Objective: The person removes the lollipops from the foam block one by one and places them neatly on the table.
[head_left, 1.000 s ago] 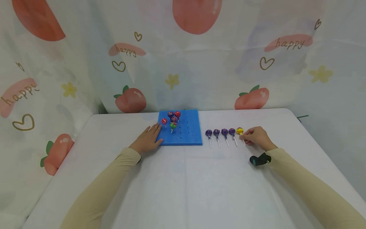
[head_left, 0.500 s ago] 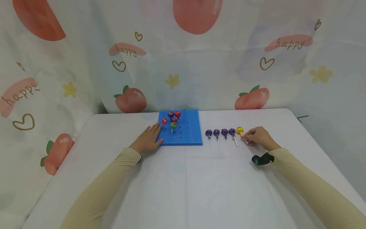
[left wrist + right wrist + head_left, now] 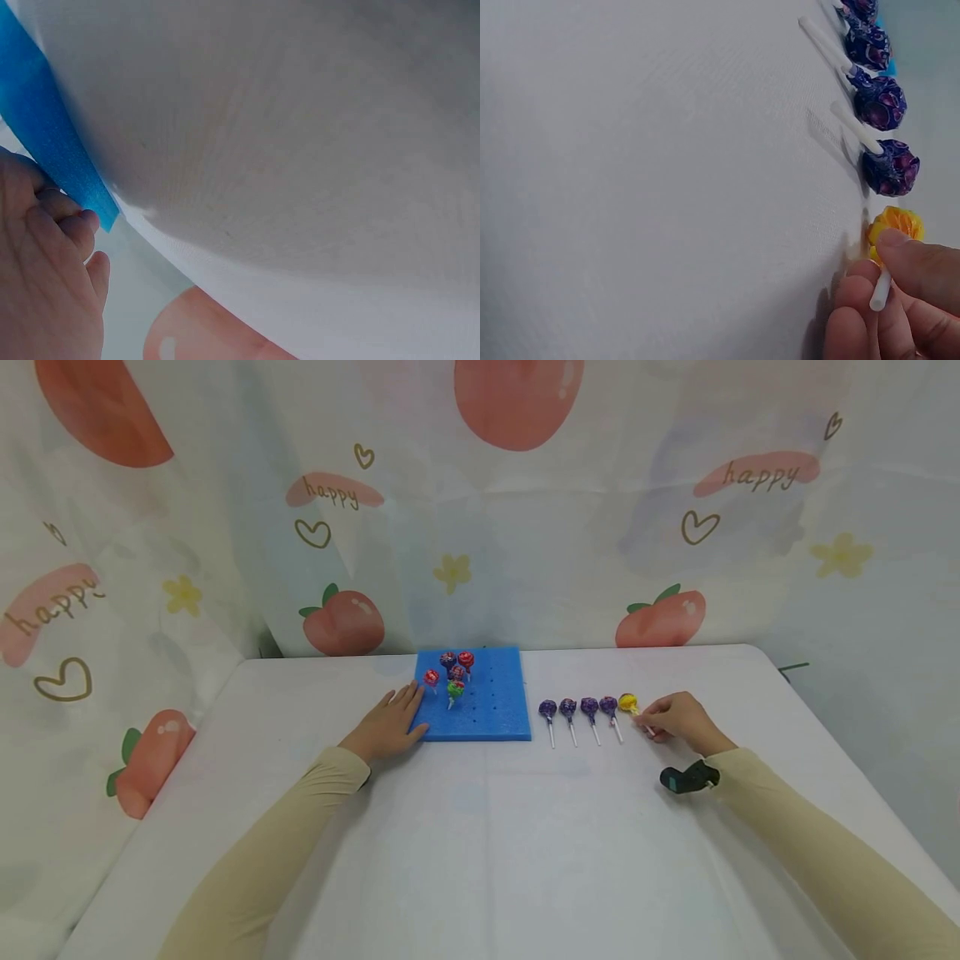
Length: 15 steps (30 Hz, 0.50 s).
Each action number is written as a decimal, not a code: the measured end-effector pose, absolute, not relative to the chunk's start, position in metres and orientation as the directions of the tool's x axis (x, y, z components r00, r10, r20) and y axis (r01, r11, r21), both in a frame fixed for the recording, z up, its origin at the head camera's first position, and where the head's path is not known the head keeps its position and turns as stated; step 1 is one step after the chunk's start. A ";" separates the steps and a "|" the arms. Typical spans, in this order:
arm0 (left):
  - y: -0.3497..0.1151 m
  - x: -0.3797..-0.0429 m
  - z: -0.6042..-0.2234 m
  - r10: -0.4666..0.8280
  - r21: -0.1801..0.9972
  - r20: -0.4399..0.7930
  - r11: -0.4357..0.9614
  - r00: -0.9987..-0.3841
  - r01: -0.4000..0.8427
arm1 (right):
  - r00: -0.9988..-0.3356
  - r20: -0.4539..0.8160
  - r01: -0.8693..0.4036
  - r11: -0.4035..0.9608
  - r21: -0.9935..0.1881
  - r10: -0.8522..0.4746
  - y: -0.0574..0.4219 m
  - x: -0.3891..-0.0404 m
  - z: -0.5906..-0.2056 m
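My right hand pinches the white stick of a yellow lollipop between thumb and fingers; the right wrist view shows the thumb just below the yellow wrapper. Left of it, several purple-wrapped lollipops lie in a row, sticks toward me. My left hand rests with straight fingers on the left edge of a blue foam board. In that board stand several lollipops, among them a green one, a red one and a pinkish-red one.
Small holes dot the right and front parts of the board. A white cloth covers the table. Behind it hangs a printed curtain. A dark device sits on my right wrist.
My right hand has shifted slightly to the right along the yellow lollipop's stick, and the lollipop now tilts a little more. The left hand and the board have stayed still.
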<state>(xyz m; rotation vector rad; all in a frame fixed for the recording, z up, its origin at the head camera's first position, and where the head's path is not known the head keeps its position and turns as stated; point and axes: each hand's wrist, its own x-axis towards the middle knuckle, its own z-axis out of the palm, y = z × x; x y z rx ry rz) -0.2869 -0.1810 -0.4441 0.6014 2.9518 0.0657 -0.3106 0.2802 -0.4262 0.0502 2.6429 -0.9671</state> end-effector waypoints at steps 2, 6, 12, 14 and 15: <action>-0.181 -0.287 -0.444 0.391 0.066 -0.121 0.920 -0.913 0.385 | -0.950 -0.304 0.147 0.768 -0.623 -0.065 0.280 -0.310 -0.426; -0.181 -0.287 -0.444 0.387 0.057 -0.122 0.922 -0.914 0.383 | -0.963 -0.266 0.142 0.767 -0.626 -0.038 0.280 -0.309 -0.425; -0.181 -0.286 -0.444 0.391 0.052 -0.113 0.920 -0.914 0.387 | -0.969 -0.245 0.144 0.760 -0.634 -0.021 0.281 -0.308 -0.424; -0.180 -0.286 -0.443 0.392 0.054 -0.115 0.920 -0.913 0.388 | -0.966 -0.259 0.151 0.758 -0.635 -0.025 0.281 -0.307 -0.424; -0.180 -0.286 -0.443 0.393 0.055 -0.114 0.919 -0.912 0.389 | -0.963 -0.268 0.154 0.757 -0.636 -0.029 0.281 -0.307 -0.423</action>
